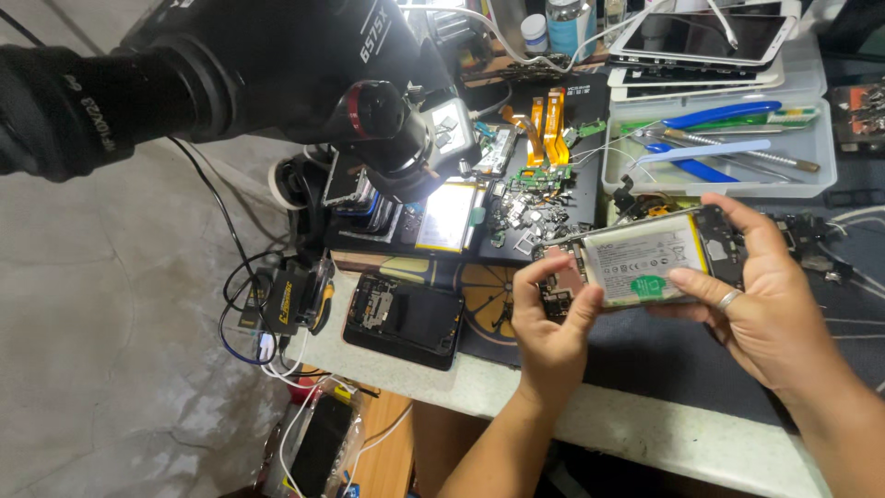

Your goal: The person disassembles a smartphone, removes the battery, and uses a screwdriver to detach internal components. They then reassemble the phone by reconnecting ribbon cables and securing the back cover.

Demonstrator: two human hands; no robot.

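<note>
Head view, both hands, left [551, 323], right [765, 304], gripping opened phone [645, 258]; microscope [277, 65] overhanging, tool tray [816, 175] behind

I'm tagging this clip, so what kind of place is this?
Probably a phone repair bench: both hands hold an opened phone, a microscope hangs over loose parts, and a tool tray sits behind.

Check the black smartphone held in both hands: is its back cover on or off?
Off. The black smartphone lies with its insides exposed: the white-labelled battery and circuit boards show between the left hand and right hand.
</note>
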